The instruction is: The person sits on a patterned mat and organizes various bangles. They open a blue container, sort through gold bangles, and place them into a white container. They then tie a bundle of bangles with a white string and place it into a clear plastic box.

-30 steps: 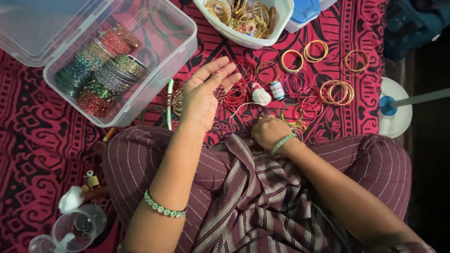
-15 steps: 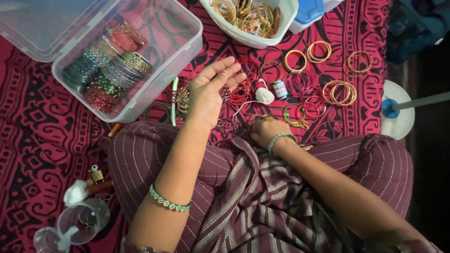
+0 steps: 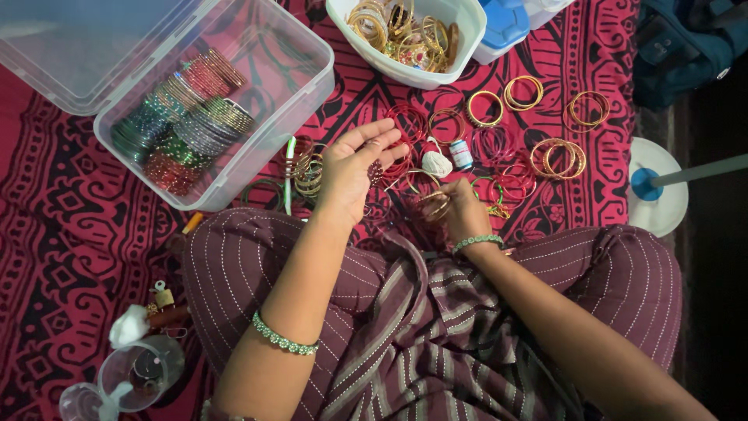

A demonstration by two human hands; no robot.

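Home floor craft spot. Person sat cross-legged on red patterned cloth (image 3: 70,226); loose bangles (image 3: 555,158) lay spread across it, plastic box (image 3: 292,86) and white tub (image 3: 460,54) of bangles at far edge.

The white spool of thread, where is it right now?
In the head view the white spool of thread lies on the red patterned cloth, between the left hand and a small blue-and-white spool, just below the white tub of bangles.

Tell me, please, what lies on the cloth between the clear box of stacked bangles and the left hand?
In the head view, a pale green-white stick and a small heap of gold bangles lie between the clear box and the left hand.
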